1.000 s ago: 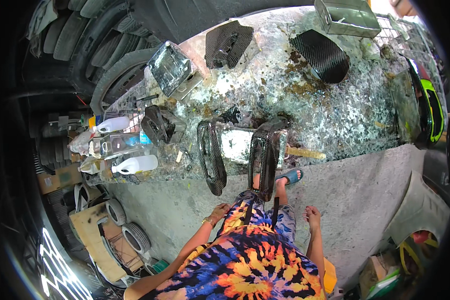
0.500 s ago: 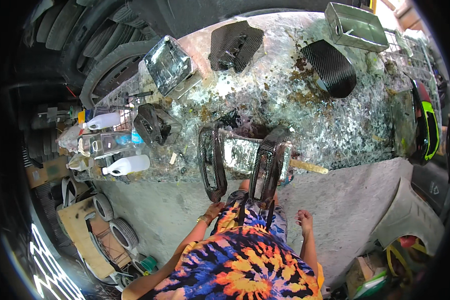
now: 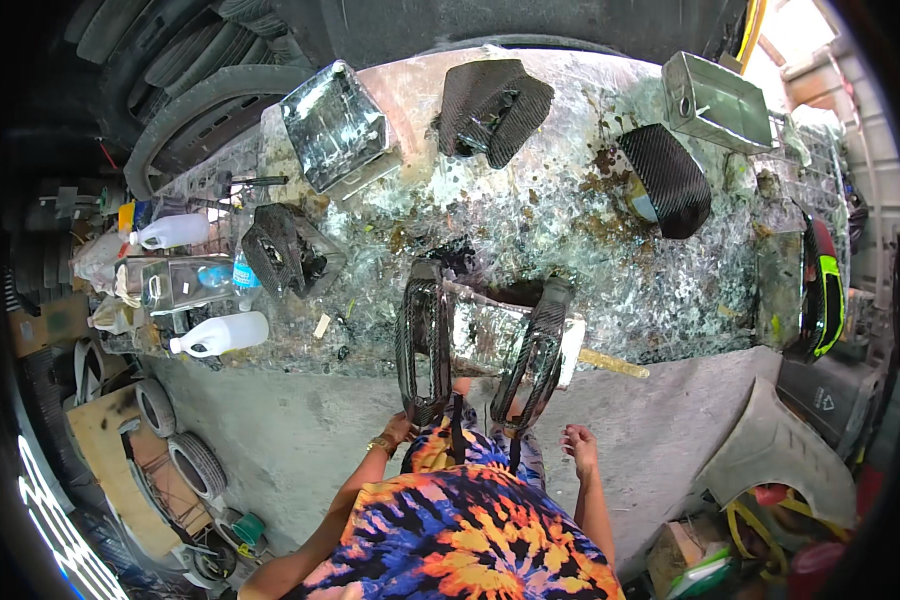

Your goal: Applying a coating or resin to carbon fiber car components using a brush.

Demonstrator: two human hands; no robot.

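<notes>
Two long black carbon-fibre frames, the left frame (image 3: pixel 422 345) and the right frame (image 3: pixel 535 355), lie side by side across the table's near edge, their lower ends reaching past it toward my body. My left hand (image 3: pixel 398 428) is low beside the left frame's lower end; whether its fingers touch the frame is unclear. My right hand (image 3: pixel 579 447) hangs apart from the right frame, fingers loosely bent and nothing visible in them. Between the frames is a shiny silvery block (image 3: pixel 485 335). A flat yellowish stick (image 3: pixel 615 364) lies to the right, near the edge.
The stained worktable (image 3: pixel 590 280) carries a folded carbon-fibre piece (image 3: pixel 495 110), a curved carbon-fibre panel (image 3: pixel 667 180), a metal box (image 3: pixel 715 100) and a dark block (image 3: pixel 335 125). White bottles (image 3: pixel 232 334) stand left. A plastic chair (image 3: pixel 785 450) and tyres (image 3: pixel 198 465) flank me.
My view has shifted, so the table's things sit lower and most of them further left or right. Both hands stay low beside my body; neither has visibly taken hold of anything new.
</notes>
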